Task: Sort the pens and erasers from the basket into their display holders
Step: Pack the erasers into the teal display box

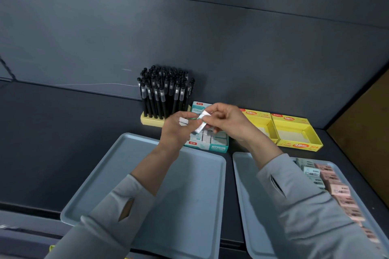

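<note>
My left hand [175,130] and my right hand [226,121] meet above a teal eraser display box [217,147]. The left hand holds a small white eraser [183,121] in its curled fingers. The right hand pinches another white eraser [202,123], tilted on end, just over the box. Several white erasers stand packed inside that box. Behind it, several black pens [165,92] stand upright in a yellow pen holder [150,121].
Two yellow display boxes [294,132] sit to the right of the teal box. A grey tray [147,174] lies under my left forearm. A second grey tray [250,195] on the right holds several pink and pale green erasers [334,183]. A dark wall stands behind.
</note>
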### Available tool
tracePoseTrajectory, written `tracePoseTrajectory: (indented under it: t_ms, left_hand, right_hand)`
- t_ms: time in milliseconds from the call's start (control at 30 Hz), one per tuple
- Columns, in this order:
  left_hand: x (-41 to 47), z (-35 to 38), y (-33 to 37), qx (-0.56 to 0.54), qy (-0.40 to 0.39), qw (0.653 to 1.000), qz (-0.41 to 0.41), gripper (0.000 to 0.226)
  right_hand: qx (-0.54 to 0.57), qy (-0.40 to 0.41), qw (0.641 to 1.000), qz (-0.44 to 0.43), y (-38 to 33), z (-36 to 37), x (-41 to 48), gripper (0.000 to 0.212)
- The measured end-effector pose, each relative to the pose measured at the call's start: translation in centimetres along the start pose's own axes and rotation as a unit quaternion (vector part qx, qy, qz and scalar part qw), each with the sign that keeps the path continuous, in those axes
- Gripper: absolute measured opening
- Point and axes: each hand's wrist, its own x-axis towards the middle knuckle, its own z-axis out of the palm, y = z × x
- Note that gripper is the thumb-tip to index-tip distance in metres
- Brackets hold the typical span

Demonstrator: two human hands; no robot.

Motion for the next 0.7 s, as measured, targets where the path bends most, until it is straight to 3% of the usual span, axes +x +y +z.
tracePoseTrajectory:
  t_ms: [100, 167, 300, 467, 700]
  left_hand:
    - [0.1, 0.3, 0.2, -0.024, 0.012, 1.0, -0.017, 0.019]
    - [0.2, 0.2, 0.6, -0.039, 0.023, 0.998, -0.042, 0.022]
    - [0.4, -0.1, 0.5, -0.022, 0.011, 0.998, -0.051, 0.04]
    - [-0.7, -0.4, 0.1, 0.002, -0.028, 1.0, 0.002, 0.048]
    - [-1.0, -1.0, -0.1, -0.007, -0.007, 0.999, 0.044, 0.018]
  right_hand:
    - [-0.015, 0.046, 0.999, -0.009, 0.3, -1.0, 0.3, 0.018]
    - [-0.091, 0.084, 0.992, -0.02, 0.5, -2.2, 0.3, 0.028]
    - [-0.301, 0.014, 0.953, -0.011, 1.0, -3.3, -0.2, 0.03]
    - [-0.371, 0.042, 0.928, -0.012, 1.3, -2.2, -0.4, 0.021]
    - [-0.466, 0.009, 0.885, -0.011, 0.4, -1.5, -1.2, 0.035]
